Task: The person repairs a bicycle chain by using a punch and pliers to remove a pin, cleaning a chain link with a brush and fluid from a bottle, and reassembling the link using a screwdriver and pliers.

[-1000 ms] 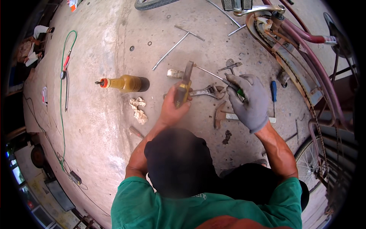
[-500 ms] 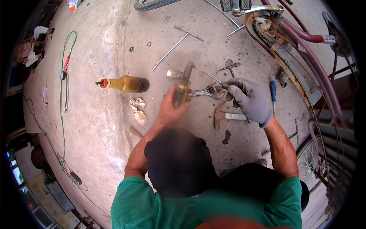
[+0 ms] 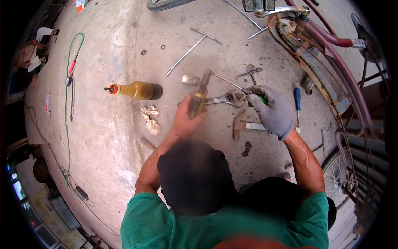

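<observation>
Screwdriver (image 3: 229, 82) pinched in the right hand (image 3: 271, 112) could, if it skids, jab the left hand (image 3: 187, 118) nearby, clasping a yellow-handled tool (image 3: 199, 99)

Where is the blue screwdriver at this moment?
In the head view, the blue screwdriver lies on the floor, right of centre, between the gloved right hand and the bicycle.
</observation>
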`<state>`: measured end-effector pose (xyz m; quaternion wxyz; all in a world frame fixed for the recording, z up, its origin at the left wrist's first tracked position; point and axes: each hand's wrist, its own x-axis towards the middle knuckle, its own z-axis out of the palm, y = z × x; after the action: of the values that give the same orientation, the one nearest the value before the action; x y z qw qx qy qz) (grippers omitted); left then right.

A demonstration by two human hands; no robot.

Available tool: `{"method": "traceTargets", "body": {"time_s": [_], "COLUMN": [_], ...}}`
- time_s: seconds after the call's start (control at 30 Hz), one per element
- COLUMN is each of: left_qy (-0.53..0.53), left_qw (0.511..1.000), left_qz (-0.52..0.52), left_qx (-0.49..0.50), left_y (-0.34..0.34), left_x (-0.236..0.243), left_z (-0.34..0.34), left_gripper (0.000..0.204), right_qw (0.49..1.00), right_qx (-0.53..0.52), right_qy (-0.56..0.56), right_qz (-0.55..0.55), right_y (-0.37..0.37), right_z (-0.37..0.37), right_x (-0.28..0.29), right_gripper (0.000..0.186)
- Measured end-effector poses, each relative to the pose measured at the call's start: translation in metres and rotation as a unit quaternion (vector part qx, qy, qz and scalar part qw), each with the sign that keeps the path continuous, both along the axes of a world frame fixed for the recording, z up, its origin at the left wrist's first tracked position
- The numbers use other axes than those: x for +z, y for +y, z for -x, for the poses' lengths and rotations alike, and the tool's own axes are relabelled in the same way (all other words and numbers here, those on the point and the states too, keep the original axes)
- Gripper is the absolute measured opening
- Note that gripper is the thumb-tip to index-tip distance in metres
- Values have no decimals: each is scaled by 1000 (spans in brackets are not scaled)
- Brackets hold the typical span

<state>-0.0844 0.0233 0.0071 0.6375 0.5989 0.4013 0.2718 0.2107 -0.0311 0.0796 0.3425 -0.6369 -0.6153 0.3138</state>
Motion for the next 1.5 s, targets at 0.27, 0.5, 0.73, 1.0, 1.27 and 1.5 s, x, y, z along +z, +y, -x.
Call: {"method": "traceTargets", "body": {"time_s": [0.27, 0.5, 0.73, 1.0, 1.27, 1.5], "left_qy": [-1, -19, 11, -9, 6, 27], "left_qw": [1000, 1000, 1000, 999, 1000, 999], "left_qz": [-7, 21, 7, 31, 21, -24], "left_qx": [-14, 4, -14, -3, -5, -21], "left_y": [-1, -2, -3, -2, -3, -8], "left_x": [0, 2, -1, 3, -3, -11], "left_z": [3, -1, 5, -3, -4, 1], "left_gripper": [64, 62, 64, 62, 61, 64], "right_qw": [885, 999, 901, 937, 995, 769], "right_qx": [52, 22, 16, -8, 8, 36], "right_qy": [312, 39, 336, 257, -72, 478], "right_qz": [340, 15, 274, 236, -63, 424], "right_y": [7, -4, -3, -1, -12, -5], "right_z": [-17, 2, -8, 6, 8, -23], "right_x": [13, -18, -4, 3, -17, -1], "right_gripper": [27, 30, 36, 33, 29, 39]}}
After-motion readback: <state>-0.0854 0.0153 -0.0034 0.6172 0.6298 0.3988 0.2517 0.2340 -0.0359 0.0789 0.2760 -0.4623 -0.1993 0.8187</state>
